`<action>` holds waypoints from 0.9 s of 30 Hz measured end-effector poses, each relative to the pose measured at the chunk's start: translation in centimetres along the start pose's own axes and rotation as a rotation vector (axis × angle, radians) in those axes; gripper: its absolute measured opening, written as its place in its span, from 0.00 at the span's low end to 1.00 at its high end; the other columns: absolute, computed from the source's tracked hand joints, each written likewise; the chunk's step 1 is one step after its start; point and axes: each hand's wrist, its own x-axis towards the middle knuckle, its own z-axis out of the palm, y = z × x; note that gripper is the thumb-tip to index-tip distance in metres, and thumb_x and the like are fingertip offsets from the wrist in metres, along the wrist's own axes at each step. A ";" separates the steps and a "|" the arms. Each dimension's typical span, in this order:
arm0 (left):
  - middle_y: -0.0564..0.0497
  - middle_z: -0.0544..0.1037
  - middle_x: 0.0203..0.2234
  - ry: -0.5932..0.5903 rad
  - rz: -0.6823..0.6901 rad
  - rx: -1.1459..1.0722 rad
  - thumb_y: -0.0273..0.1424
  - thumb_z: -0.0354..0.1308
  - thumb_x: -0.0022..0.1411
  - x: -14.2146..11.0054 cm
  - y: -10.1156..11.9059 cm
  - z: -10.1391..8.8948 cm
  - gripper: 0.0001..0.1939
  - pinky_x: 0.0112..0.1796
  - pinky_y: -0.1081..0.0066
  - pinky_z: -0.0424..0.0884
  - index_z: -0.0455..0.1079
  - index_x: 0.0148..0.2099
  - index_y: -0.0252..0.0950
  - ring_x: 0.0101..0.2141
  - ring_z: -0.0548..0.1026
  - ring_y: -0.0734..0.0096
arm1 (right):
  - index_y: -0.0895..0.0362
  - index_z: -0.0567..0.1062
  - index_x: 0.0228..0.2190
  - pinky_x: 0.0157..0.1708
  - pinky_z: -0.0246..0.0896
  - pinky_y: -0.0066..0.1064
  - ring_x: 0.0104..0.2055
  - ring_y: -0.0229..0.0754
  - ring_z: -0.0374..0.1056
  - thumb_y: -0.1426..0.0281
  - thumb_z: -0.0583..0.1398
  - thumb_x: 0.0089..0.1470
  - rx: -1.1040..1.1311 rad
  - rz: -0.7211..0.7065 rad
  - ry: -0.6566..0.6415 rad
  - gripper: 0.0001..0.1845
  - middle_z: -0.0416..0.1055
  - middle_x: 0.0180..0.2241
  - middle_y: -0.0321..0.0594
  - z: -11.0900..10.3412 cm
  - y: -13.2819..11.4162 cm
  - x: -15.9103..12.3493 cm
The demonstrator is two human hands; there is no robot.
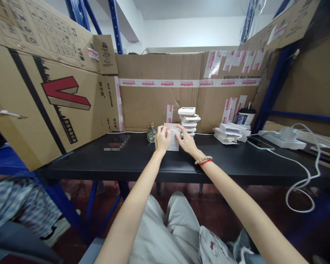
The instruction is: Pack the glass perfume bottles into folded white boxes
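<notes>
A small white printed paper sheet (173,143) is between my two hands at the middle of the black table. My left hand (162,140) has its bent fingers on the sheet's left side. On the right side, my right hand (188,142) touches the sheet with thumb and fingers curved. The fingertips partly cover the upper part of the paper. Just left of my left hand stands a small glass bottle (151,133) with something green in it. Behind my right hand rises a stack of small white boxes (189,119).
Flattened white boxes (228,132) lie to the right, near a lidded cup (246,116). A phone (260,143), a power strip (287,137) and a looping white cable (316,172) occupy the right end. Cardboard walls (154,99) enclose the black table (132,161). A person's checked clothing (24,201) shows at lower left.
</notes>
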 end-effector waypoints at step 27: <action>0.46 0.68 0.42 0.095 0.167 0.139 0.27 0.50 0.55 -0.2 0.3 -0.4 0.09 0.47 0.64 0.63 0.71 0.33 0.37 0.41 0.67 0.63 | 0.53 0.51 0.55 0.33 0.65 0.36 0.29 0.40 0.70 0.60 0.52 0.56 0.161 0.090 -0.038 0.27 0.67 0.46 0.45 0.2 0.2 -0.1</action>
